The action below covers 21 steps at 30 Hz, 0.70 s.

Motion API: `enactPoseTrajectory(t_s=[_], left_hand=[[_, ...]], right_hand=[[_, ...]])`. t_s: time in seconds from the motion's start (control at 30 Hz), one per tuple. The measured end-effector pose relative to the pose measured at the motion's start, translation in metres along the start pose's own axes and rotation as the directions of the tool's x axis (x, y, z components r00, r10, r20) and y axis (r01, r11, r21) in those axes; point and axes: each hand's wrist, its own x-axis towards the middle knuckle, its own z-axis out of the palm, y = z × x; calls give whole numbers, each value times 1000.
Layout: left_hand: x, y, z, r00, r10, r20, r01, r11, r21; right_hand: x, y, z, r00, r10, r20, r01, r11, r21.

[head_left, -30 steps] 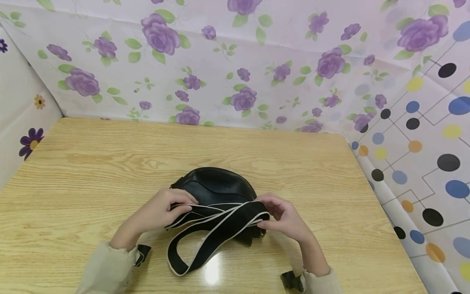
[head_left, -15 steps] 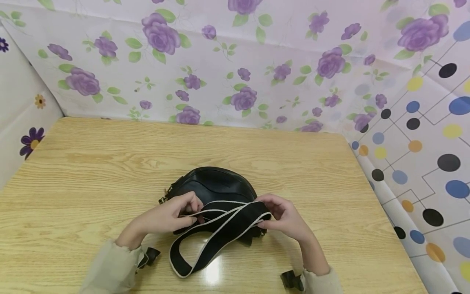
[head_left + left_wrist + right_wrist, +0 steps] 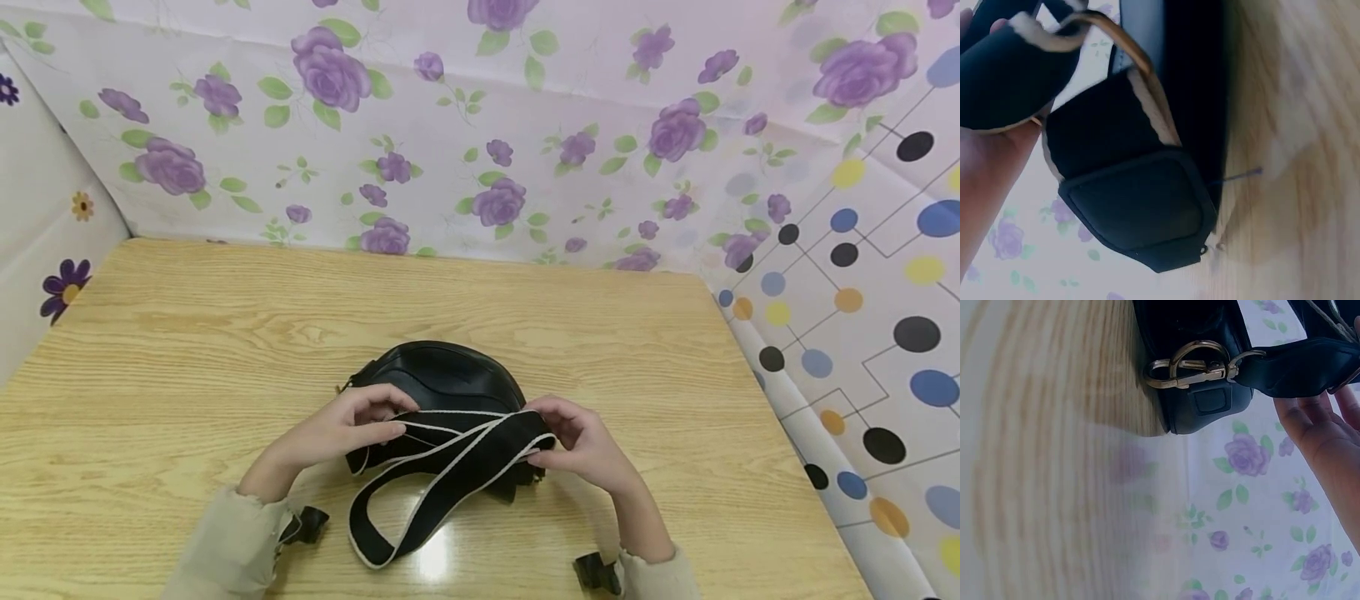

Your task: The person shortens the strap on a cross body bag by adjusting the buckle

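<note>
A black handbag point(image 3: 442, 371) with a smooth, rounded top stands on the table in the head view. Its wide black strap point(image 3: 480, 467) with white edges is folded in layers before it, one loop hanging toward the near side. My left hand point(image 3: 337, 433) pinches the folded strap at its left end between thumb and fingers. At the other end of the fold, my right hand point(image 3: 581, 442) grips it. The left wrist view has a metal ring point(image 3: 1132, 47) and a black end piece point(image 3: 1138, 206). A gold clasp point(image 3: 1200, 372) joins bag and strap in the right wrist view.
The wooden table point(image 3: 247, 317) reaches back to a cloth point(image 3: 465, 167) printed with purple flowers. A dotted sheet point(image 3: 885, 333) borders the right side. Black wrist pieces point(image 3: 597, 573) sit near both sleeves.
My left hand has shifted to the right with the strap's left end, its fingers curling in and then loosening again. The hanging loop has slid slightly right. My right hand keeps its place.
</note>
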Motion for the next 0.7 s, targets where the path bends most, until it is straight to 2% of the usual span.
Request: enactPoseTrajectory(t_s=[0.07,0.17,0.43,0.7], left_hand=[[-1,0,-1,1000,7,10,-8,999,48],[-1,-1,-2,998,47,43,-52,994,101],[-1,-2,-4,992,75,100,-79,996,44],[-1,2,-6,985,57,161,-78,989,124]], right_hand=[[0,0,0,1000,6,-5,-6,1000,-5],[0,0,-1,1000,6,-7,-6,1000,-3],[2,-1,0,1000,-23,11,24,1000,-6],[3,-2,0,1000,-19,13,19,1000,-23]])
